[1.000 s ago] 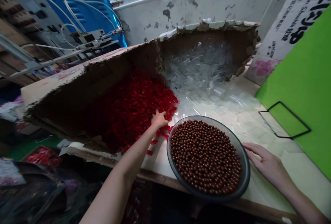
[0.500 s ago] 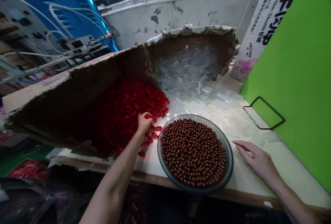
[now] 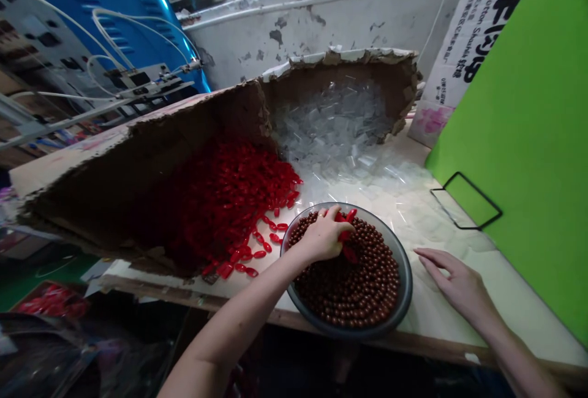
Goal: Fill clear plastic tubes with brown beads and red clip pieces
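My left hand (image 3: 324, 236) is over a round glass bowl (image 3: 404, 275), its fingers closed on glossy red pieces (image 3: 350, 254) that stick out beside the fingertips. Small brown balls (image 3: 353, 306), possibly chocolate, fill the bowl, and my hand hides part of them. Loose red pieces (image 3: 243, 257) spill from a large red heap (image 3: 234, 196) next to the bowl. My right hand (image 3: 454, 281) rests open and empty on the white tabletop (image 3: 519, 318), right of the bowl.
Torn cardboard walls (image 3: 229, 116) curve around the red heap and a mound of clear pieces (image 3: 331, 122) at the back. A green board (image 3: 519, 110) and black wire frame (image 3: 463, 202) stand right. A machine with white tubes (image 3: 142, 79) stands back left.
My left hand has moved right from the red heap to above the bowl, now closed on red pieces. My right hand stays in nearly the same place.
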### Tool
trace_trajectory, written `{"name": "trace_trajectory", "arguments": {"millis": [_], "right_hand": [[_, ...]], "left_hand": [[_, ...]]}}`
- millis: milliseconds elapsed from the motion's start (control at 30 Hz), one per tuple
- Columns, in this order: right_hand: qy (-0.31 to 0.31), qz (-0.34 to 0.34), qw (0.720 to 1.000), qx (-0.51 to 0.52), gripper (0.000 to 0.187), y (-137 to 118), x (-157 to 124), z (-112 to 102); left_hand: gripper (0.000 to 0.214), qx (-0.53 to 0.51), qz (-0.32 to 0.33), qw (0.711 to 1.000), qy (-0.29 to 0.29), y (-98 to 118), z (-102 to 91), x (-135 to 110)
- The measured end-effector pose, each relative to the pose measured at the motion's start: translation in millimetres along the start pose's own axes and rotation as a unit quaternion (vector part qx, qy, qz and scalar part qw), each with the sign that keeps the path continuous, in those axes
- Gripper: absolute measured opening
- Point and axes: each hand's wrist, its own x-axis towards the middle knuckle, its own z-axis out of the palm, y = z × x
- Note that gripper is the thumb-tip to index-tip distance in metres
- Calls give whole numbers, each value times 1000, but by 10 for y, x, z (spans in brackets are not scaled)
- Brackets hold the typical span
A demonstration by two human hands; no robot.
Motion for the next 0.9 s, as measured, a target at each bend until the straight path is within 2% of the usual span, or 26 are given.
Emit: {"name": "trace_trajectory", "arguments": {"millis": [67,167,233,267,300,367,467,567,667,767,900], "right_hand": [[-7,5,1000,-5,32,26,-28,-13],[-17,19,1000,-10,32,80,-68,-16],[-16,23,1000,-8,32,101,-80,-15],[-14,23,1000,-6,33,105,-82,-15],[-12,25,1000,-3,34,106,-80,-15],[-8,32,999,0,35,110,-73,-12],[-18,43,999,-6,35,142,-66,19],[-32,34,999,-11,37,191,-68,89],[-34,25,999,-11,38,205,-64,164],[-28,16,999,-7,36,167,-46,212],[-16,0,1000,1,33,59,-23,201]], "left_hand": [[45,-55,22,998,-13,-24,-65,-6],[33,-201,21,979,-3,-206,-263,-71],[30,-285,-24,957,52,-449,-386,-152],[31,-293,-67,949,95,-603,-426,-209],[33,-273,-119,944,140,-768,-445,-277],[37,-167,-229,937,204,-1083,-409,-450],[54,-65,-312,925,207,-1369,-186,-752],[66,-21,-324,930,173,-1378,126,-960],[50,51,-312,940,126,-1280,335,-988],[28,73,-305,944,101,-1232,383,-903],[18,58,-311,941,116,-1232,360,-784]]}}
